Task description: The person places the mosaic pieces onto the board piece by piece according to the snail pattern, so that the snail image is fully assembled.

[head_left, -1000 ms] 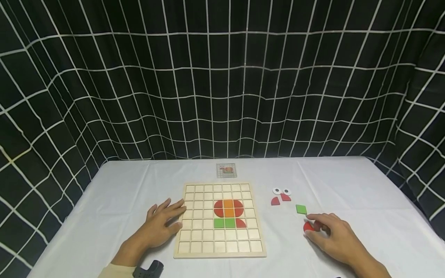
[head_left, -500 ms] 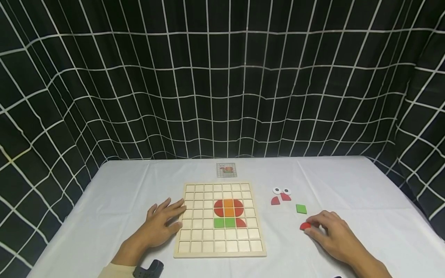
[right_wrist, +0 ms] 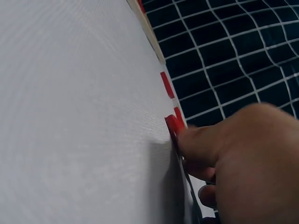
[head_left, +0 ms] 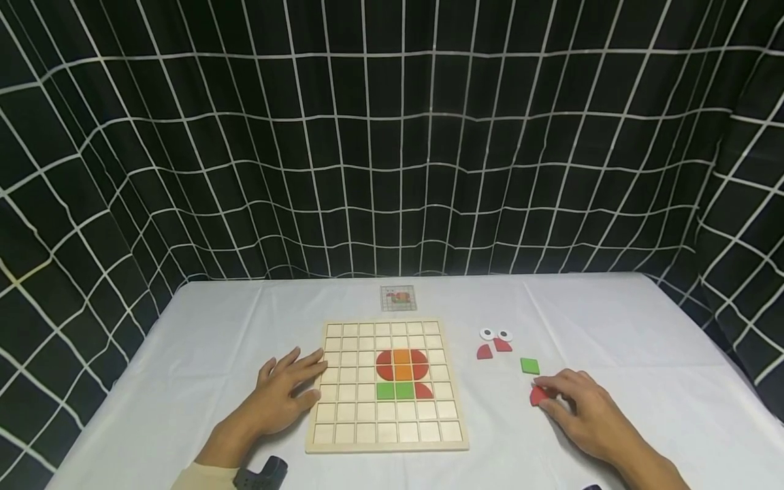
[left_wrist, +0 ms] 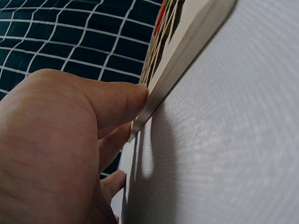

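Observation:
The right hand (head_left: 584, 412) pinches a red quarter-round piece (head_left: 537, 395) between thumb and fingers, low over the cloth; the right wrist view shows this red piece (right_wrist: 174, 123) at the thumb tip. The left hand (head_left: 278, 395) rests with spread fingers on the left edge of the wooden grid board (head_left: 355, 448), and in the left wrist view its thumb touches the board's side (left_wrist: 175, 63). On the board lie red pieces (head_left: 384, 365) around orange squares (head_left: 402, 364), and below them two green squares (head_left: 395, 390) beside a red quarter-round (head_left: 423, 390).
Right of the board lie two eye discs (head_left: 495, 335), two red quarter-rounds (head_left: 493, 349) and a green square (head_left: 529, 366). A small picture card (head_left: 398, 298) lies behind the board. A dark curtain with white grid lines (head_left: 392, 136) stands at the table's far edge.
The red piece in the right hand has shifted slightly left and turned between the fingers. The right hand has moved a little with it. The left hand has stayed at the board.

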The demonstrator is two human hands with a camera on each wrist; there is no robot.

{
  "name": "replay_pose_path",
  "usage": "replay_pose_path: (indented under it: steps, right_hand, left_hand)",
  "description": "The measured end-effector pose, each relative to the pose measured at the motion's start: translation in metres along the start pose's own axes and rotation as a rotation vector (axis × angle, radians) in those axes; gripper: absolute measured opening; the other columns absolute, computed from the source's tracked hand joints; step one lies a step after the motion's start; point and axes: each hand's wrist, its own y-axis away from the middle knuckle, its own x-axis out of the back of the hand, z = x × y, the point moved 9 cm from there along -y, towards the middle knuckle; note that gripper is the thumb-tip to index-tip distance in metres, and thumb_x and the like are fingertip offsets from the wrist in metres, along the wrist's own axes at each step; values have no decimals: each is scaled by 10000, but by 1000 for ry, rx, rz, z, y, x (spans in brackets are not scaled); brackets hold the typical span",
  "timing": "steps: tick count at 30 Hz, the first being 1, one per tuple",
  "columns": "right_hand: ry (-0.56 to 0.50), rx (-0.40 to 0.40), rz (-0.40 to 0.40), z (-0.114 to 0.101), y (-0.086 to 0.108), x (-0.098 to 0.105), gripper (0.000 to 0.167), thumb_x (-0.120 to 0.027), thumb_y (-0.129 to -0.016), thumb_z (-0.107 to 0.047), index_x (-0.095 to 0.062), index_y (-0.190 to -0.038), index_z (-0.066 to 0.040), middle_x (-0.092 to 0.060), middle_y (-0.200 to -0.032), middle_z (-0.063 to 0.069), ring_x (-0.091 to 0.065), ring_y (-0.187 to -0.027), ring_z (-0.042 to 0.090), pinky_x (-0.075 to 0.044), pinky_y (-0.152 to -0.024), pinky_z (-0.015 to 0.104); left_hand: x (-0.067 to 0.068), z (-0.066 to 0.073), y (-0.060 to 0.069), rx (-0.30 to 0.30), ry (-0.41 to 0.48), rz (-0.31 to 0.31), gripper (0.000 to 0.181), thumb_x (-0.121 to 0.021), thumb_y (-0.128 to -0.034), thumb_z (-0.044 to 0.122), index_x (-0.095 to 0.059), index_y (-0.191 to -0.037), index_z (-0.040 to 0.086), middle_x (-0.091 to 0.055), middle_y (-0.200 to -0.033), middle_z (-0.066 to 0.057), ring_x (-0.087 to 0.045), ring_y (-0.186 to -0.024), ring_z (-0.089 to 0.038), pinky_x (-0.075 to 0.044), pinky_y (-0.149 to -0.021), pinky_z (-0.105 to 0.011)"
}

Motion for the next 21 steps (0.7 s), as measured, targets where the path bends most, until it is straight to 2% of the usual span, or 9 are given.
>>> replay_pose_path:
  steps: [3,7,10,13,21]
  right_hand:
    - [2,-3,12,0,0,0,265,-773,-827,-180,-718,-1076,-108,-555,-851,-112,-457,-798,137,-435,-663,347]
    - [-21,-22,31,2,-1,-1,277,-821,-775,-339,-721,-961,-160,-573,-873,-93,-477,-834,159,-423,-725,409]
    - [-34,17,45,-3,0,-1,189,-820,-777,-217,-725,-932,-168,-565,-874,-97,-477,-865,163,-395,-758,424]
    - [-40,57,59,-6,1,0,243,-791,-754,-68,-733,-977,-144,-570,-895,-97,-483,-902,172,-387,-781,439]
    - [-30,-2,41,-2,-1,0,180,-802,-765,-101,-709,-910,-155,-595,-933,-36,-504,-938,229,-378,-808,458]
  left_hand:
    - [0,0,0,6,-6,-1,444,-633,-908,227,-588,-1340,130,-406,-1491,-6,-195,-1423,-331,11,-1104,-582]
    - [0,0,1,18,-13,-7,444,-628,-911,236,-587,-1342,135,-403,-1493,-1,-194,-1423,-329,14,-1109,-573]
    - [-1,-1,1,20,-14,-10,444,-626,-911,236,-586,-1342,135,-402,-1494,-2,-192,-1423,-330,18,-1110,-572]
    - [0,0,1,15,-9,-9,446,-627,-911,231,-585,-1343,130,-401,-1495,-6,-192,-1423,-333,19,-1108,-574]
    - [-1,0,1,10,-5,-6,443,-624,-915,235,-584,-1344,133,-402,-1495,-10,-193,-1423,-332,17,-1108,-573]
